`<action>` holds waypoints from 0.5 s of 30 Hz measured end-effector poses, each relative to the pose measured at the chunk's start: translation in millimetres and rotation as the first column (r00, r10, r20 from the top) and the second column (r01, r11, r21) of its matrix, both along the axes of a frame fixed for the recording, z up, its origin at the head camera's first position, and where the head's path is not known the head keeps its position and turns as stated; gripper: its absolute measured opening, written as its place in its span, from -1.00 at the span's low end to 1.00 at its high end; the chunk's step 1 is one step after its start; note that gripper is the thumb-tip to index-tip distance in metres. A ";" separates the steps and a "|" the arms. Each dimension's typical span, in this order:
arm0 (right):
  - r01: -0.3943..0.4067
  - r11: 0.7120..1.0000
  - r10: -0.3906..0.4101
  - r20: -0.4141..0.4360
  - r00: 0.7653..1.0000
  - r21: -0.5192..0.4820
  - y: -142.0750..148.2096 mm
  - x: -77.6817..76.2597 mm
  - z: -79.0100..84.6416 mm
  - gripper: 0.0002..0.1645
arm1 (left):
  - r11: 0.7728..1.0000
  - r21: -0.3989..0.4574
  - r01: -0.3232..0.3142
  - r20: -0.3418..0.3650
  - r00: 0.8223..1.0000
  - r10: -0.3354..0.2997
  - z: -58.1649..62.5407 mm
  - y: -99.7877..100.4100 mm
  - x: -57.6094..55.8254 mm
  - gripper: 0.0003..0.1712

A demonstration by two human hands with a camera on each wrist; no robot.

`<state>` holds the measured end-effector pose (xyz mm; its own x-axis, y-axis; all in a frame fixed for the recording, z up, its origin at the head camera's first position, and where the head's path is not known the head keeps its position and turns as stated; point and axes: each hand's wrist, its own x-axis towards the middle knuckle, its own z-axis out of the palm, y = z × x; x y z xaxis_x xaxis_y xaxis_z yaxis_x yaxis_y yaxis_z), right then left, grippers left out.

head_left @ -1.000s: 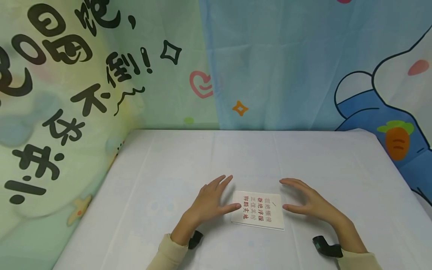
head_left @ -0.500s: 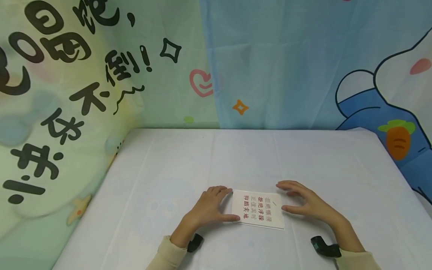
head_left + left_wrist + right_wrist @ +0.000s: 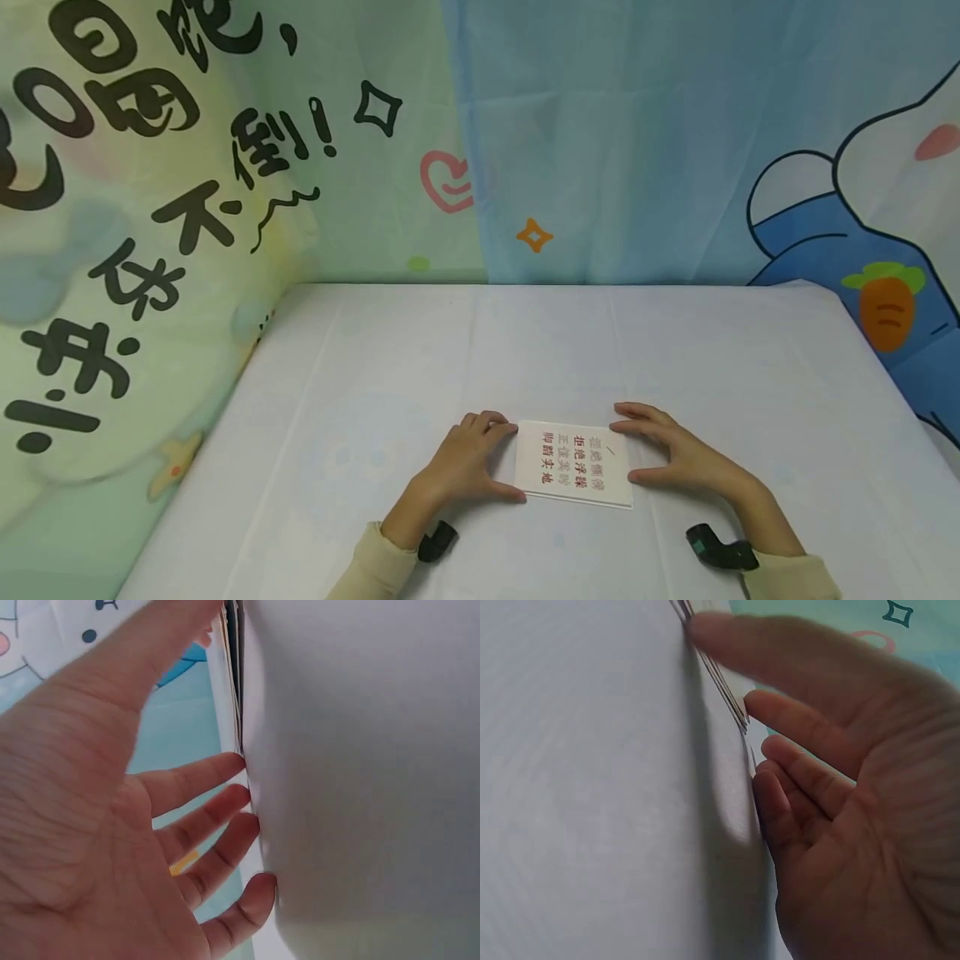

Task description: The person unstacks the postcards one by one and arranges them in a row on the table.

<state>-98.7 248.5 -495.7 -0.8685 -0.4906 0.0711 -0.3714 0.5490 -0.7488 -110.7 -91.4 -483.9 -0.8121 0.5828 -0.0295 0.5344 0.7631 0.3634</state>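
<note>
A thin white booklet, its cover printed with red and grey characters, lies flat on the white-covered table. My left hand spans its left side, index fingertip by the far corner and thumb by the near corner. At the right side is my right hand, thumb beside the edge and index fingertip at the far corner. Both wrist views show several thin layered edges of the booklet close to the fingers. The fingers of both hands are relaxed and slightly bent, not wrapped around it.
White cloth covers the tabletop. Behind it hangs a printed backdrop with large characters and a cartoon figure. Black wrist cameras sit under the left wrist and beside the right wrist.
My left hand has lowered to the booklet's left side, its thumb moving off the cover to the near corner. The right hand's index finger has come in to the far right corner. The booklet stays put.
</note>
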 end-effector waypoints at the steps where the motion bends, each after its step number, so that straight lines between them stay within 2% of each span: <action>1: -0.002 1.000 0.002 -0.002 1.000 -0.003 0.6 -0.3 -0.7 -0.28 | 1.000 -0.001 0.002 -0.005 1.000 -0.002 -0.7 0.2 -0.4 0.03; 8: 0.011 1.000 -0.011 0.004 1.000 -0.011 1.1 -0.9 -1.4 -0.32 | 1.000 0.007 0.011 -0.019 1.000 -0.011 -3.9 0.9 -2.1 0.01; 15: 0.023 1.000 -0.023 -0.006 1.000 -0.002 0.3 -0.9 -0.7 -0.33 | 0.999 0.046 0.016 0.032 0.999 -0.018 -5.1 1.8 -3.3 0.00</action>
